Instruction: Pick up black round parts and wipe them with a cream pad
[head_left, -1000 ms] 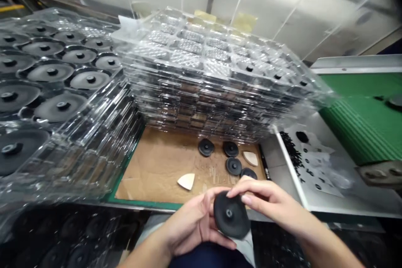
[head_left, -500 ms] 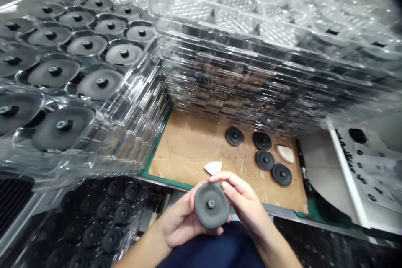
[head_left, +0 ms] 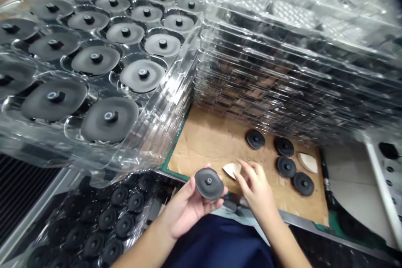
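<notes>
My left hand (head_left: 185, 209) holds a black rubber disc (head_left: 209, 183) with a small centre hub, just in front of the bench edge. My right hand (head_left: 256, 186) has let go of the disc and lies with fingers spread on the cardboard sheet (head_left: 213, 146), its fingertips at a small cream wedge-shaped piece (head_left: 231, 169). Several loose black discs (head_left: 285, 157) lie on the cardboard to the right, beside a second cream wedge (head_left: 307, 161).
A clear plastic tray (head_left: 147, 130) filled with black discs sits at the left on a stack. A tall stack of clear trays (head_left: 292, 79) stands behind the cardboard. Another tray of discs (head_left: 103, 222) lies low at the left. A white tray (head_left: 381, 176) is at the right.
My right hand left the disc and moved forward to the cream wedge on the cardboard. My left hand keeps the disc. The view swung left and down.
</notes>
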A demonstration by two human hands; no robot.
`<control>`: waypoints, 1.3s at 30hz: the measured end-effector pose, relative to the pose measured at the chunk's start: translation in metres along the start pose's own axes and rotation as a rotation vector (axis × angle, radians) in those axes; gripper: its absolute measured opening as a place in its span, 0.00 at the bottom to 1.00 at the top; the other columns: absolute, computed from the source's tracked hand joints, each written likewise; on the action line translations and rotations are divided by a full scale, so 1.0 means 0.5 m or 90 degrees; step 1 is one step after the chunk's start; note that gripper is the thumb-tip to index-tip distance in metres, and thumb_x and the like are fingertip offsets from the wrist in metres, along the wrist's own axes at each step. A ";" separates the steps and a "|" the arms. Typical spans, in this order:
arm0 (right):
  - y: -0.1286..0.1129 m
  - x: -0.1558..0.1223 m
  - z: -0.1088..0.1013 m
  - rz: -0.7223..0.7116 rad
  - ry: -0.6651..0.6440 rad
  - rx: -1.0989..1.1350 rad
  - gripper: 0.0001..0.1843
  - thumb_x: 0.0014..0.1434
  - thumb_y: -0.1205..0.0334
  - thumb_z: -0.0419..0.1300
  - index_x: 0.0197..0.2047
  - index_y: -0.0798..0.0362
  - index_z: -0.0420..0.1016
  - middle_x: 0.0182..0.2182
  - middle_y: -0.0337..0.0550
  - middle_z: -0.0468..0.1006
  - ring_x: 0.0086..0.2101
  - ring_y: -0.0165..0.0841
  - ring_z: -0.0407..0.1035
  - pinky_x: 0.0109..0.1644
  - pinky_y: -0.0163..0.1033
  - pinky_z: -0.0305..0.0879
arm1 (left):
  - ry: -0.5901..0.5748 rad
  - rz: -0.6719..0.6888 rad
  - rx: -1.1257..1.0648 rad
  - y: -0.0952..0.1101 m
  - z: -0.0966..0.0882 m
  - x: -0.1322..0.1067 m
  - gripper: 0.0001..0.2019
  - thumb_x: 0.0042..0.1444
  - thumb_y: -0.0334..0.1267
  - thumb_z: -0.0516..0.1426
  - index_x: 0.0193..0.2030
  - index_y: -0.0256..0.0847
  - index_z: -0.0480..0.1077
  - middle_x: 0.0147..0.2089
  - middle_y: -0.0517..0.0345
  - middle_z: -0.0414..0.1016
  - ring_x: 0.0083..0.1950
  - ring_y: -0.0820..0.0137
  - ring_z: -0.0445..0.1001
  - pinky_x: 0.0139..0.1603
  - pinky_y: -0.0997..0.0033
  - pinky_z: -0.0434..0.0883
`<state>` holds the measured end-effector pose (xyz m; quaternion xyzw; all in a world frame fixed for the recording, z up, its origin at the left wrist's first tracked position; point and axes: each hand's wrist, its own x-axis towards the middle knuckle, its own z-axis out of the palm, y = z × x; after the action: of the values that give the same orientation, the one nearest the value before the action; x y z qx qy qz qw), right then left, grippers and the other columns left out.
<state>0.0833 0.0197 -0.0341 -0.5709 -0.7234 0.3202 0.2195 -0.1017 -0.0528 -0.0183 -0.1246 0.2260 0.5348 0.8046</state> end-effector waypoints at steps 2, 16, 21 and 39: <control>0.018 -0.008 0.019 -0.011 -0.005 -0.024 0.16 0.60 0.55 0.57 0.49 0.52 0.74 0.47 0.52 0.70 0.26 0.31 0.68 0.36 0.44 0.72 | 0.057 0.039 -0.011 0.006 0.000 -0.002 0.20 0.49 0.44 0.65 0.50 0.45 0.74 0.48 0.51 0.80 0.50 0.57 0.78 0.50 0.62 0.74; -0.144 0.021 -0.044 -0.183 -0.033 0.051 0.12 0.63 0.62 0.56 0.49 0.50 0.73 0.36 0.41 0.79 0.32 0.30 0.72 0.35 0.34 0.69 | 0.102 0.204 0.132 0.007 0.053 0.000 0.29 0.37 0.42 0.71 0.50 0.44 0.75 0.52 0.51 0.78 0.52 0.62 0.76 0.51 0.69 0.74; -0.226 -0.013 -0.075 -0.344 -0.049 0.104 0.13 0.61 0.72 0.54 0.49 0.55 0.71 0.33 0.42 0.78 0.32 0.30 0.71 0.38 0.35 0.67 | 0.093 0.222 0.191 -0.009 0.087 0.001 0.23 0.42 0.37 0.70 0.48 0.46 0.76 0.49 0.54 0.80 0.48 0.65 0.78 0.48 0.74 0.74; -0.165 -0.040 -0.166 -0.365 0.039 0.096 0.13 0.62 0.72 0.51 0.49 0.58 0.69 0.33 0.46 0.79 0.30 0.33 0.70 0.35 0.39 0.64 | 0.055 0.118 0.325 -0.076 0.166 0.014 0.26 0.33 0.37 0.73 0.44 0.45 0.78 0.43 0.54 0.82 0.47 0.62 0.78 0.52 0.69 0.71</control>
<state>0.0886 0.0065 0.0836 -0.3349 -0.8222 0.2807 0.3647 -0.0457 -0.0256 0.0484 0.0807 0.3981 0.5263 0.7470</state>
